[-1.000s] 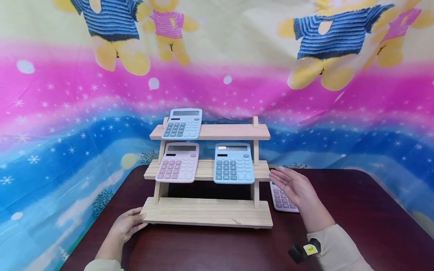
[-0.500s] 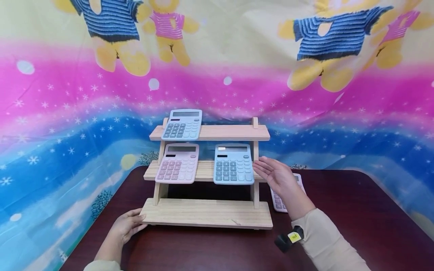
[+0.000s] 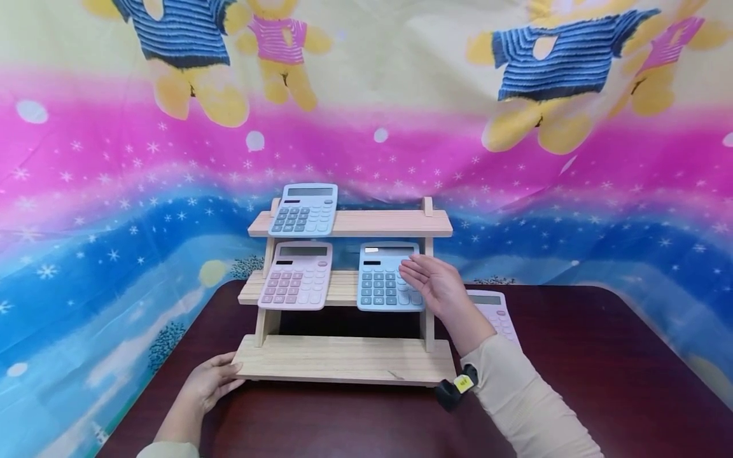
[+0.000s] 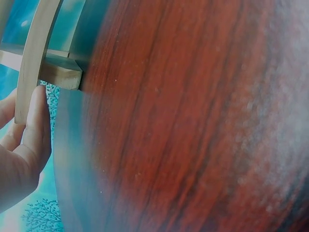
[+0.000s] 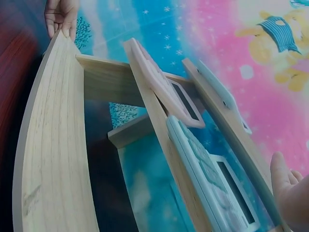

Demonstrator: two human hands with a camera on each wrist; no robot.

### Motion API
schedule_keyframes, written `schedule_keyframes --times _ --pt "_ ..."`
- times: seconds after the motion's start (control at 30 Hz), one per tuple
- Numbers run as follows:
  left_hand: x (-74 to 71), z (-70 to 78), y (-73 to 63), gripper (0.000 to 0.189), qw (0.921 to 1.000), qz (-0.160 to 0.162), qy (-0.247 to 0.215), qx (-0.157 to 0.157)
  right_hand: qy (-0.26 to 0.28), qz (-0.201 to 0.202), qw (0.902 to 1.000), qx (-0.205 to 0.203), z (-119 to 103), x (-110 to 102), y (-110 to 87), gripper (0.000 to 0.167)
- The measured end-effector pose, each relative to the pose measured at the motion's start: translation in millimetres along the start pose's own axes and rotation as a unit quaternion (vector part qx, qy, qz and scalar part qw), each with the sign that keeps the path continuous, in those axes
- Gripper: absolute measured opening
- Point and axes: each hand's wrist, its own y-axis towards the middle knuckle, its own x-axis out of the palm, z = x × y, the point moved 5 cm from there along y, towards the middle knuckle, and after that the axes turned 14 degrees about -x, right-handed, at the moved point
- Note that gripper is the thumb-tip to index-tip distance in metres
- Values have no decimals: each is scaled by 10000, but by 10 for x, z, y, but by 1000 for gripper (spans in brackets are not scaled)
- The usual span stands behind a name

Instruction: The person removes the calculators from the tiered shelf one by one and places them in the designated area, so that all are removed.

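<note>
A three-tier wooden display rack (image 3: 343,359) stands on the table. Its bottom board's left end is pinched by my left hand (image 3: 209,385), thumb and fingers on either side of the board (image 4: 30,67) in the left wrist view. My right hand (image 3: 438,286), fingers extended, overlaps the right side of a blue calculator (image 3: 376,283) on the middle tier and holds nothing. Left of that leans a pink calculator (image 3: 298,273). On the top tier's left end is a pale blue calculator (image 3: 305,210). Another pink calculator (image 3: 495,312) lies on the table, partly hidden behind the right forearm.
The dark red-brown table (image 3: 601,356) extends around the rack. A printed cloth backdrop (image 3: 366,159) with bears and snowflakes hangs close behind it. A black strap with a yellow label (image 3: 464,382) is on the right wrist.
My right hand has moved left from beside the rack to the front of the blue calculator, uncovering more of the table's pink calculator. The left hand keeps its grip on the bottom board.
</note>
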Motion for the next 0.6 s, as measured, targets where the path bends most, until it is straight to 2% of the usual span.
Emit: schedule_keyframes --times 0.33,0.6 --pt "6 -6 -11 65 9999 78 -39 -98 -147 86 9998 85 127 210 124 46" --pt "2 -4 -8 65 9999 78 -38 -102 19 78 9999 153 205 313 198 45"
